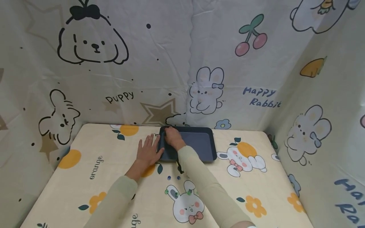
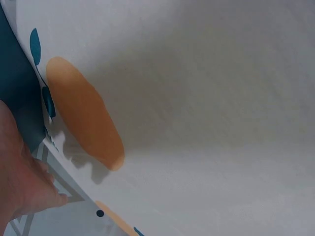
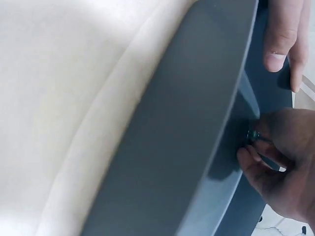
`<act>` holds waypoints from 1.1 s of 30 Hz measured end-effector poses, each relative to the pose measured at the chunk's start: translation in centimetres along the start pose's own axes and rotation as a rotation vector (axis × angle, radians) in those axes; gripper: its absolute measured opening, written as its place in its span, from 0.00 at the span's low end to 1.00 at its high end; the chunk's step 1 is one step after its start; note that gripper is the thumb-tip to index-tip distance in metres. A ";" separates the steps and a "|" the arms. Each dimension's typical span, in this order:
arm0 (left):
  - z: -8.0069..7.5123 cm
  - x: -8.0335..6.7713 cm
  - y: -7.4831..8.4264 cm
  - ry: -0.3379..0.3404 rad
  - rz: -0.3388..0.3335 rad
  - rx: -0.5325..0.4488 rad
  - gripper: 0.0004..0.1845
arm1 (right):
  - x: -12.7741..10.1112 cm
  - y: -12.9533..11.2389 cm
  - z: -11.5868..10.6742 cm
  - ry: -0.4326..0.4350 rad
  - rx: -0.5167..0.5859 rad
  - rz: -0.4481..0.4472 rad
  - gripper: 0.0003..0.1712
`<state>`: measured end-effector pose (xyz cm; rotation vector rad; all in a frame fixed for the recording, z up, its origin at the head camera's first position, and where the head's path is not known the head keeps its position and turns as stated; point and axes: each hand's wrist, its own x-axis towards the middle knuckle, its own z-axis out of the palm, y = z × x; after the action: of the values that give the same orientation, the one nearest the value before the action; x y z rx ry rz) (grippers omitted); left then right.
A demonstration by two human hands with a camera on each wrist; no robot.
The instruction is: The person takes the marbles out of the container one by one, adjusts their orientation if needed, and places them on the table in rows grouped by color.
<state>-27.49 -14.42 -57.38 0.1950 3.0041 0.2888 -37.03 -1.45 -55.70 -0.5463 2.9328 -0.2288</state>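
Note:
A dark blue-grey rectangular tray [image 1: 199,144] lies at the far edge of the table. Inside its far left corner my right hand [image 1: 174,138] is bent down; in the right wrist view its thumb and fingers pinch a small green glass marble [image 3: 253,134], partly hidden by the fingertips. At the tray's left side, my left hand [image 1: 147,151] lies with fingers spread and straight, its thumb on the tray's rim. The left wrist view shows part of that hand [image 2: 27,179] beside the tray wall [image 2: 19,88].
On the cloth in front of the tray lie two blue marbles [image 1: 169,178] and several green marbles [image 1: 176,194]. A small dark object [image 1: 180,168] shows beside the right sleeve, partly hidden. Printed fabric walls [image 1: 159,72] stand behind and beside the table.

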 end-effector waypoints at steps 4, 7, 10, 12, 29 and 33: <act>-0.1 0.1 0.3 -0.008 -0.006 0.013 0.41 | -0.2 0.4 0.0 0.008 -0.014 0.032 0.11; -0.1 0.0 0.2 -0.007 -0.008 0.017 0.41 | -0.3 0.8 -0.1 0.010 0.020 0.034 0.09; -0.1 -0.1 -0.1 0.001 -0.013 0.017 0.41 | -0.7 1.3 -0.3 0.010 0.068 0.017 0.08; -0.1 -0.2 -0.2 0.008 -0.014 0.012 0.41 | -1.1 1.7 -0.4 0.016 0.119 0.001 0.10; -0.1 -0.2 0.0 0.026 0.008 0.020 0.41 | -9.9 8.3 -3.2 0.184 0.509 -0.060 0.12; -0.1 -0.1 0.2 0.026 0.021 0.015 0.41 | -13.4 10.0 -3.5 0.222 0.559 -0.008 0.12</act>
<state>-27.34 -14.23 -57.26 0.2253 3.0328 0.2733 -28.73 13.09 -52.48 -0.4635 2.8650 -1.1272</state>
